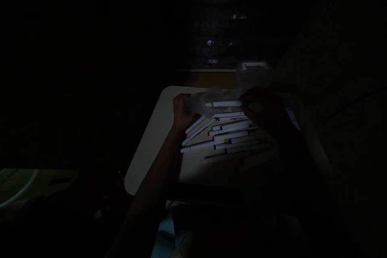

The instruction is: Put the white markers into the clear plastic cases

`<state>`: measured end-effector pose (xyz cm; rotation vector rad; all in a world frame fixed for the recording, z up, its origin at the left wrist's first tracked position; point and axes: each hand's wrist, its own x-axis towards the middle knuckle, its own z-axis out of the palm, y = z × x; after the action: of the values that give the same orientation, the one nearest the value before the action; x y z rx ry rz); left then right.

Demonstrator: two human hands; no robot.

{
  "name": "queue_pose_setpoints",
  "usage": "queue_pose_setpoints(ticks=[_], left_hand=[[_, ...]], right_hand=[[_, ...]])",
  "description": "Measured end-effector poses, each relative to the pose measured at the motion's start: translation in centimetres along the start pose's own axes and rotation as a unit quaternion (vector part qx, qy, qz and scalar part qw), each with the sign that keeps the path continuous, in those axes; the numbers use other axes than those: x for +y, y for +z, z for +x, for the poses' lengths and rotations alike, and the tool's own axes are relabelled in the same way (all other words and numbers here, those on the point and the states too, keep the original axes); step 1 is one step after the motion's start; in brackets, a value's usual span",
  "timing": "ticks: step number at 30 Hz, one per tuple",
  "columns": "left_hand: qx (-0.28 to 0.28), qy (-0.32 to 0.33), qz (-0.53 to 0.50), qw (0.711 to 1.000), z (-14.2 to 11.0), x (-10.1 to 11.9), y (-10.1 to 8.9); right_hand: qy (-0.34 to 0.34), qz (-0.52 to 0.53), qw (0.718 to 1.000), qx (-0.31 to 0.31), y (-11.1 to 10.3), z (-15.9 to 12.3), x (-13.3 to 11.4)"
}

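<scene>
In dim light, my left hand [182, 113] grips the left end of a clear plastic case [196, 104] near the back of a pale table. My right hand [263, 109] pinches a white marker [222, 104] at its right end. This marker lies level across the case's opening; whether it touches the case I cannot tell. Below both hands, several loose white markers [232, 135] with coloured ends are spread on the tabletop, some partly under my right hand's shadow. Behind my right hand stands a clear lid-like panel with a white handle [255, 65].
The pale table [148, 137] has rounded corners, and its right side is lost in darkness. A dark screen-like thing [293, 119] with a lit edge lies at the right. Something green with a white curved line [28, 185] shows at the lower left.
</scene>
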<state>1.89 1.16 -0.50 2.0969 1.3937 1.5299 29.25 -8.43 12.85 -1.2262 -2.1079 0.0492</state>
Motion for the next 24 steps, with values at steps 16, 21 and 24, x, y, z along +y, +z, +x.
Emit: queue_pose_setpoints(ticks=[16,21,24], left_hand=[[0.006,-0.014,-0.017,1.0,-0.1,0.1,0.0],[0.01,-0.001,-0.018,1.0,-0.2,0.1,0.0],[0.017,0.02,-0.007,1.0,-0.2,0.0,0.0]], right_hand=[[0.005,0.021,1.0,0.0,0.6,-0.1,0.4],[0.011,0.017,1.0,0.001,0.4,-0.2,0.6],[0.028,0.02,0.999,-0.015,0.4,-0.3,1.2]])
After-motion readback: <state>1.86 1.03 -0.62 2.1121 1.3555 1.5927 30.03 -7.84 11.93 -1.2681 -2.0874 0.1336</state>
